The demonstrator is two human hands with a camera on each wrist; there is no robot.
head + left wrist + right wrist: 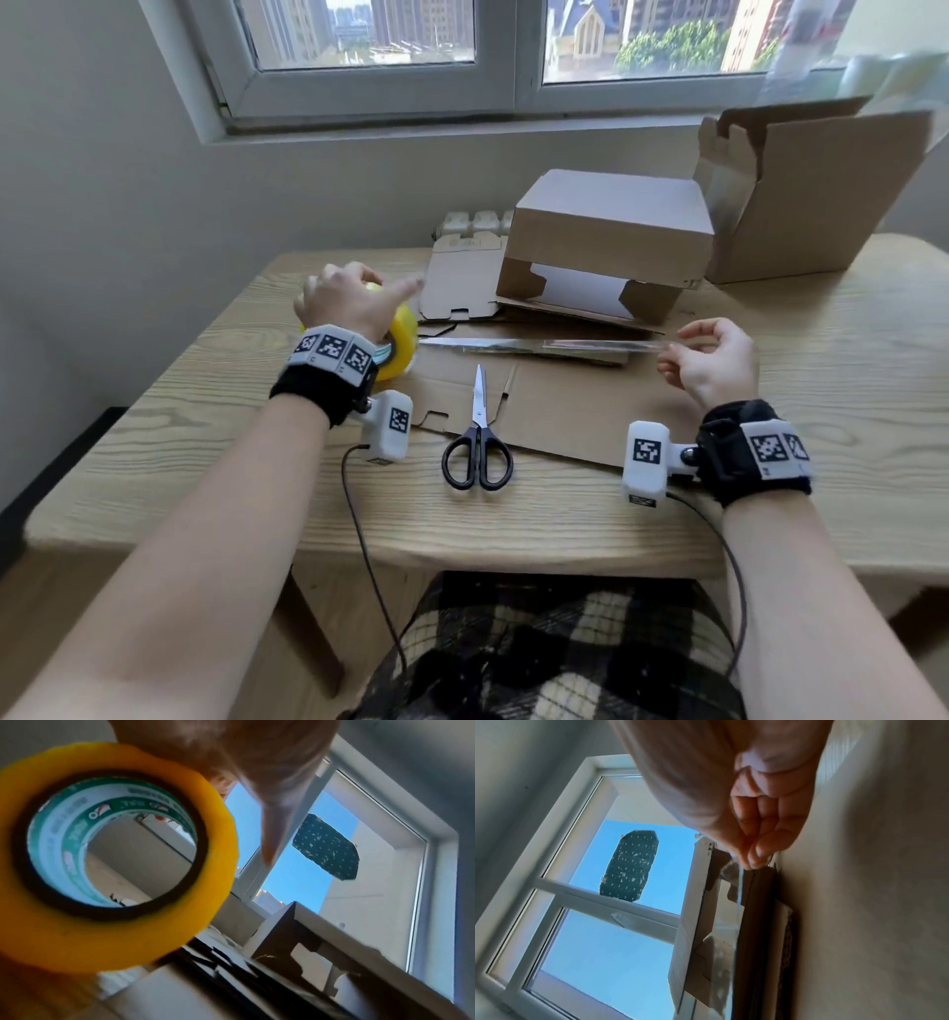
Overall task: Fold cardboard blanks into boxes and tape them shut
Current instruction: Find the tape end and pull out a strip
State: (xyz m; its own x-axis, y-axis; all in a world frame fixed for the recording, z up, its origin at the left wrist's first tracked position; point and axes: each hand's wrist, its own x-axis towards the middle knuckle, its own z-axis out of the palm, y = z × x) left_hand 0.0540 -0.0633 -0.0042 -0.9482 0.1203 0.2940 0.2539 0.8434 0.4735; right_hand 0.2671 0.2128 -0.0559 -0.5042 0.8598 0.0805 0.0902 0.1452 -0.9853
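While the left hand (345,298) grips the yellow tape roll (398,342) at the left of the wooden table (169,437), index finger pointing out past it, the right hand (711,360) pinches the free end of a clear tape strip (534,347) between thumb and fingertips, so the strip runs taut from roll to hand above the flat cardboard blank (554,411). The step in hand looks like drawing off a length of tape for sealing. A folded box (606,241) stands farther back, its front flaps not closed, with a larger open carton (811,195) at the far right. Next, the strip needs cutting: the scissors (478,442) lie near the table's front edge, between the two wrists, but both hands are occupied, so one must let go or hold the tape differently.
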